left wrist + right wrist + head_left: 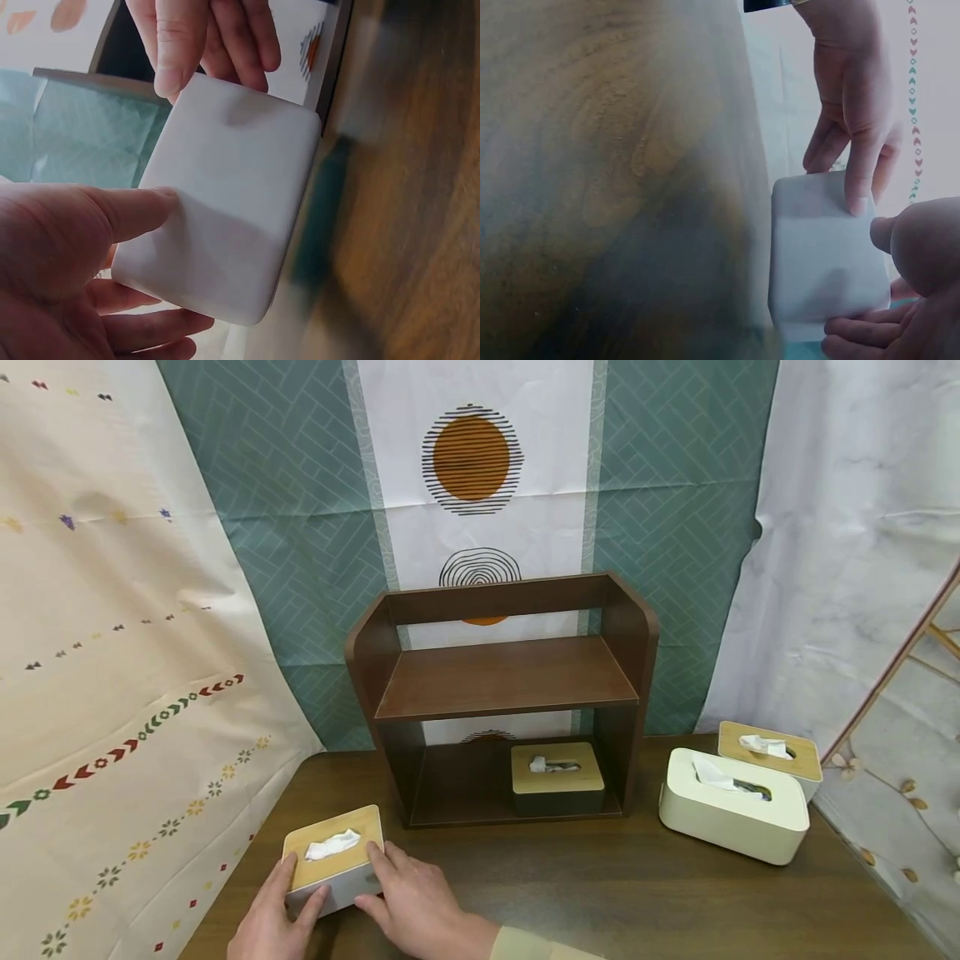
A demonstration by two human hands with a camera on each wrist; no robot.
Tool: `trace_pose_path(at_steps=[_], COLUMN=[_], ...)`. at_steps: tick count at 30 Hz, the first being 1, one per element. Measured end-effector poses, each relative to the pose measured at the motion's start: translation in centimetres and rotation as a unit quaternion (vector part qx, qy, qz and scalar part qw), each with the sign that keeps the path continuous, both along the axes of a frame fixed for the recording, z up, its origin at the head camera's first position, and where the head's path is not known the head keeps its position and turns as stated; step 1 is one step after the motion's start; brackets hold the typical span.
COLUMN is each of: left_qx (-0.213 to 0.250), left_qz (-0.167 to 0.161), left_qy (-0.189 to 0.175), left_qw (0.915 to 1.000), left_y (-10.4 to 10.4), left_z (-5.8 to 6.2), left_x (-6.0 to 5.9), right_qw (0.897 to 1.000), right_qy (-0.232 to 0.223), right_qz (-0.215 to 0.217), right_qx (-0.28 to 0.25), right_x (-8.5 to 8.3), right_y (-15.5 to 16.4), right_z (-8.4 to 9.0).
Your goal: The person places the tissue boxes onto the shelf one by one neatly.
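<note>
The left hand (272,917) and right hand (420,897) grip a wood-lidded tissue box (341,866) near the left edge of the tabletop (540,885) — fingers clamped on opposite ends, left thumb against its side.

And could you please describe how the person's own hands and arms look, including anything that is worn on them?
The left hand and right hand are bare, without gloves, and no rings are visible. A plain, pale beige sleeve shows on the right side. Near the left hand, a dark item is cut off by the right wrist view's top edge, so I cannot identify it.
</note>
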State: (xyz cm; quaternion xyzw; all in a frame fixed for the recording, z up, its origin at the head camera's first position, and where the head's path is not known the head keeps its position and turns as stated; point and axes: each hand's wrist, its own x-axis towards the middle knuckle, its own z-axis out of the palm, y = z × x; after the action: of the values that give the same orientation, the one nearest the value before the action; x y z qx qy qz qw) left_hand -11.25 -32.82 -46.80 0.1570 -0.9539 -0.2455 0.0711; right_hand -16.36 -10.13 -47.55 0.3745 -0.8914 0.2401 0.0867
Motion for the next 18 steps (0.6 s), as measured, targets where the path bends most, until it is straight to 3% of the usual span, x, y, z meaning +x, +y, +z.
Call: trace_pose_path(at_steps=[18], left_qx=[-0.022], left_qz=[-0.02], left_qy=[0.016], left_qw=[0.9994], left_y=[3.0], left_z=[1.3], left_x=[0.4], right_qw=[0.999], right_qy=[0.034], right_qz=[-0.011], right_qx=[-0.005], right_x=[0.9], right_y=[3.3], right_z=[1.7])
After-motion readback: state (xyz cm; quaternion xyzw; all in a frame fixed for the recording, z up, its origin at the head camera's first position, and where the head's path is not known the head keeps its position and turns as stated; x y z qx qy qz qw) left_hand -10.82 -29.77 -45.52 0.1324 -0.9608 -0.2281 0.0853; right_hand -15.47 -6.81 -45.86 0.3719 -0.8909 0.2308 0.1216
